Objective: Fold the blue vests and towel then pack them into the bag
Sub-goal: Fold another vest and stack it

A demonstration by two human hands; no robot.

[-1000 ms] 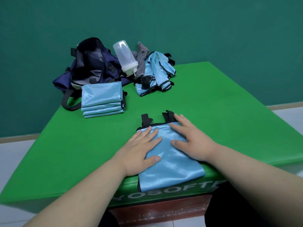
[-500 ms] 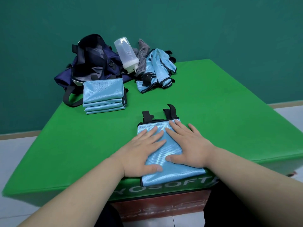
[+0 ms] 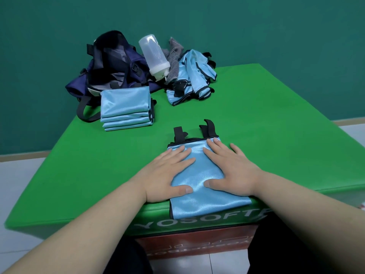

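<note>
Item: folded light-blue satin vest (image 3: 198, 170) with black trim, one piece, lying flat under both hands on the green padded surface (image 3: 276, 135). The left hand (image 3: 167, 175) and right hand (image 3: 233, 173) rest side by side on it, palms down, fingers straight and spread, clamped on nothing. A strip of cloth shows between the two thumbs, which point at each other without touching. The vest's far edge, with its two black strap ends (image 3: 207, 127), lies just beyond the fingertips. Its near end runs back between the wrists and hangs over the front lip of the surface. Handling, as judged: very light, limp and glossy, likely to slide on itself and spring out of its fold once the pressure lifts; not fragile. Best taken by both side edges together, or with one hand slid beneath and the other flat on top, so the layers keep together. Related items: stack of folded light-blue vests (image 3: 126, 107), well beyond the left hand's fingertips and a little outward of it. Loose heap of unfolded light-blue vests (image 3: 195, 76), with a grey towel (image 3: 174, 62) against it, far ahead of both hands. Open navy fabric bag (image 3: 114, 64) behind the stack, farthest from the left hand. Translucent plastic bottle (image 3: 154, 54) leaning between bag and towel.
</note>
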